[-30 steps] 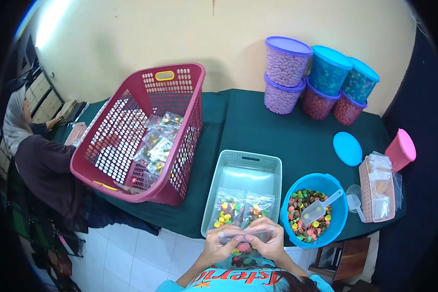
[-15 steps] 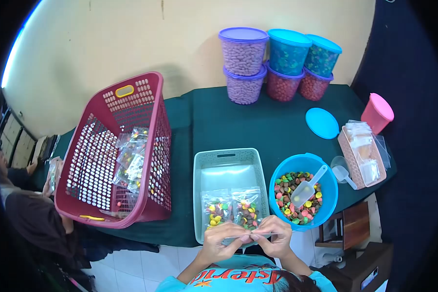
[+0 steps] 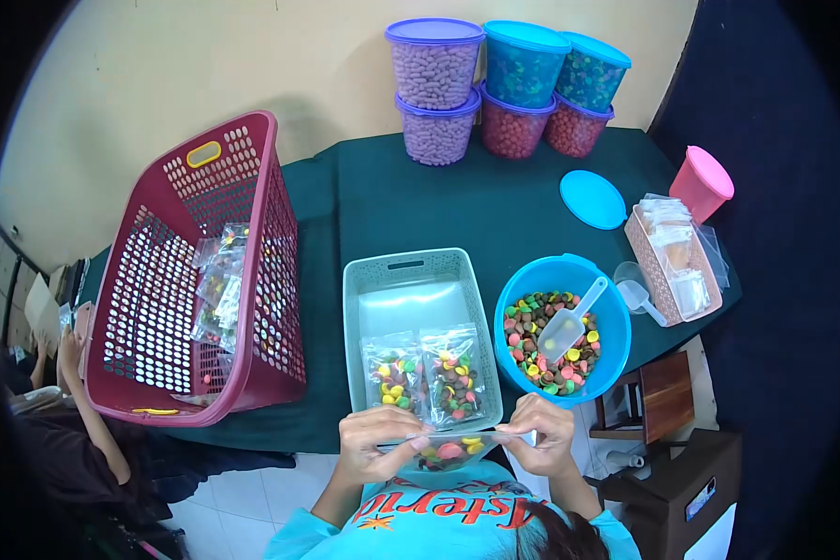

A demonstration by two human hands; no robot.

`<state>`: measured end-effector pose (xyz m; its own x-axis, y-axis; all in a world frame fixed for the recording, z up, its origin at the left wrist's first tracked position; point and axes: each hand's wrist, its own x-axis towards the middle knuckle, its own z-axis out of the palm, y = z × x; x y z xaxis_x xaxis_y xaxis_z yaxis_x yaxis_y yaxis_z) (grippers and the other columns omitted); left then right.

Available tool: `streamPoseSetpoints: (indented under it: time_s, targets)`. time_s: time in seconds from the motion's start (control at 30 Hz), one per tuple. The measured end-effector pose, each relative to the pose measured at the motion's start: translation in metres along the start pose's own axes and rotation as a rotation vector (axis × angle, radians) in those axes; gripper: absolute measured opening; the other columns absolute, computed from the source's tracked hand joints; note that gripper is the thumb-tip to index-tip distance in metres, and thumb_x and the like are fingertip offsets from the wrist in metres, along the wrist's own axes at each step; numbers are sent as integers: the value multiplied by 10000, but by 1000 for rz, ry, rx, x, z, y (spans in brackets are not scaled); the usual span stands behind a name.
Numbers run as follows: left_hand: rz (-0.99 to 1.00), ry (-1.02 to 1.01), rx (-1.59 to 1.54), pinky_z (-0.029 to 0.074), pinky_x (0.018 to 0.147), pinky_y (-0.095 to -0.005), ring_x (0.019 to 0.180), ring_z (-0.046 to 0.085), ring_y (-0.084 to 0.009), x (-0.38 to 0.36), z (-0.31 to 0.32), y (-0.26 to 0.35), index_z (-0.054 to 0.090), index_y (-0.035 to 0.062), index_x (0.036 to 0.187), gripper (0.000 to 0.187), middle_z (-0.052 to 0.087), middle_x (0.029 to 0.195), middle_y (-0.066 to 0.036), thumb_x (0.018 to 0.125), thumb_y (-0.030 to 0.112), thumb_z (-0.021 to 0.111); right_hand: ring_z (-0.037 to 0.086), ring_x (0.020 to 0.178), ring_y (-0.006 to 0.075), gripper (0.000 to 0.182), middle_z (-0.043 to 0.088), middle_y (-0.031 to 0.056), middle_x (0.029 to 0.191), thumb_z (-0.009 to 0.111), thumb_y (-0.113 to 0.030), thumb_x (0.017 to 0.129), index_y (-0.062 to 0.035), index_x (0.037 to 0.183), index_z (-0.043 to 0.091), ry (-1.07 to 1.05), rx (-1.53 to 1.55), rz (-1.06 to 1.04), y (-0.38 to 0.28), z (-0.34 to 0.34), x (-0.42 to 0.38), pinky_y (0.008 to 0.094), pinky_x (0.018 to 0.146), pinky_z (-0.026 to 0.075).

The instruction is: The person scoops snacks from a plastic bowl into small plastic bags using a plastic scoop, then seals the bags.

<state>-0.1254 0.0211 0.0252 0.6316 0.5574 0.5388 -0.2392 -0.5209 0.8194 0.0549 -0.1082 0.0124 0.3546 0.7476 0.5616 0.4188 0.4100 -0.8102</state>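
A clear plastic bag of colourful button-shaped candies (image 3: pixel 450 452) is stretched between my two hands, close to my chest. My left hand (image 3: pixel 379 442) pinches its left top corner, and my right hand (image 3: pixel 542 435) pinches the right one. Just beyond them, the pale green tray (image 3: pixel 420 294) holds two filled candy bags, a left one (image 3: pixel 395 381) and a right one (image 3: pixel 455 378), lying side by side. Right of the tray is a blue tub (image 3: pixel 616 359) of the same candies. A clear scoop (image 3: pixel 564 334) rests on top of the candies.
At left stands a maroon laundry basket (image 3: pixel 269 308) with filled bags inside. Lidded tubs (image 3: pixel 439 79) are stacked at the back. A pink basket (image 3: pixel 709 280) of small bags, another scoop (image 3: pixel 637 296), a blue lid (image 3: pixel 593 199) and a pink canister (image 3: pixel 701 187) are at right. Another person's arm (image 3: pixel 98 425) is at far left.
My hands have moved apart, pulling the bag's top edge wide, and its candies now show. The view has shifted. At far left, the other person's arm is raised beside the maroon basket.
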Motion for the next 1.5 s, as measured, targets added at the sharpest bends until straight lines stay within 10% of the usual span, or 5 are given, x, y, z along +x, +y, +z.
streamPoseSetpoints:
  time_s: [0.3, 0.93, 1.03, 1.27, 1.5]
  targets:
    - [-477, 312, 126, 292, 409, -192, 493, 436, -13, 17, -2, -39, 637, -34, 782, 177, 540, 567, 15, 814, 127, 573, 478, 638, 82, 88, 525, 33, 709, 593, -14, 756, 3, 832, 551, 224, 50, 277, 7, 0, 11, 218, 615, 392]
    - [-985, -7, -107, 507, 564, -264, 730, 571, -167, 9, 33, -153, 501, -36, 1104, 304, 550, 907, -109, 854, 138, 487, 470, 525, 142, 96, 510, 58, 611, 612, 10, 691, -20, 778, 585, 390, -406, 239, 6, -60, -50, 259, 498, 376]
    - [-625, 150, 358, 491, 658, -291, 917, 526, -187, 10, 34, -124, 434, -31, 1167, 378, 505, 1042, -122, 823, 91, 531, 469, 519, 149, 78, 515, 55, 597, 600, 16, 691, -25, 754, 578, 392, -474, 263, 4, -87, -58, 275, 536, 387]
    - [196, 819, -58, 396, 778, -275, 838, 484, -168, 61, 108, 3, 463, -40, 1039, 230, 485, 917, -128, 823, 38, 445, 491, 536, 171, 71, 512, 47, 585, 603, -1, 694, -37, 747, 573, 457, -564, 311, -7, -182, -99, 302, 564, 377]
    - [183, 277, -256, 420, 575, -290, 564, 489, -162, 59, 261, 27, 480, 0, 801, 74, 496, 629, -85, 805, 74, 471, 504, 550, 190, 71, 523, 57, 599, 604, -9, 696, -42, 747, 567, 459, -692, 319, -14, -276, -137, 299, 569, 372]
